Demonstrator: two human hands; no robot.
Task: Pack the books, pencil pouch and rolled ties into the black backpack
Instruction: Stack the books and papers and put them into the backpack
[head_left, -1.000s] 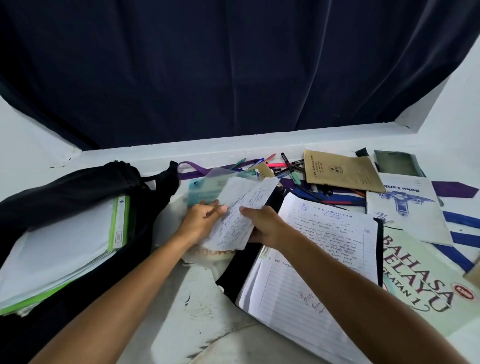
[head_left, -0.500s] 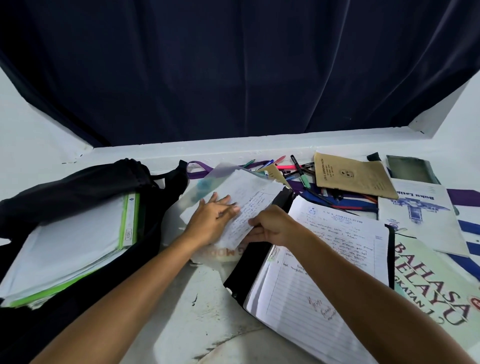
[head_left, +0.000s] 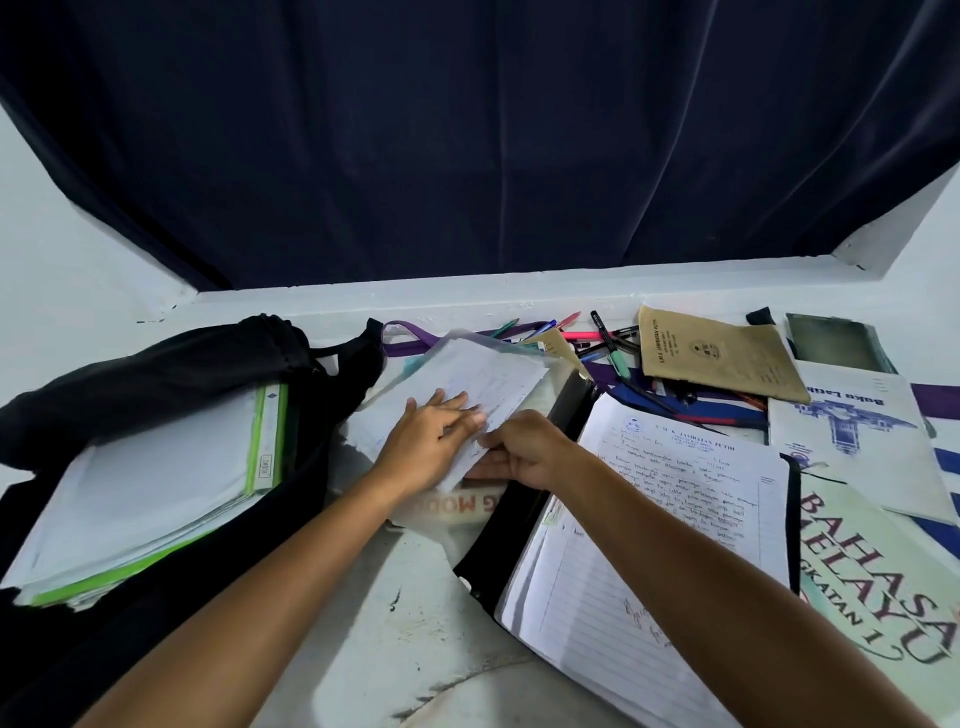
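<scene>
- Progress: one green-edged book stack (head_left: 156, 483) sits in the open black backpack (head_left: 171, 374); I judge most packing remains.
- Outside: four books by my count, including the open notebook (head_left: 660, 519); scattered pens (head_left: 597, 343).
- Left hand (head_left: 426, 447): fingers flat, pressing loose sheet (head_left: 467, 384).
- Right hand (head_left: 524, 452): pinching that sheet's edge.
- Pouch, ties: cannot identify.

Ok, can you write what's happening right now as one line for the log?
step: sorting loose sheets | left hand: flat on sheets | right hand: pinching sheet edge | backpack: open, books inside
</scene>
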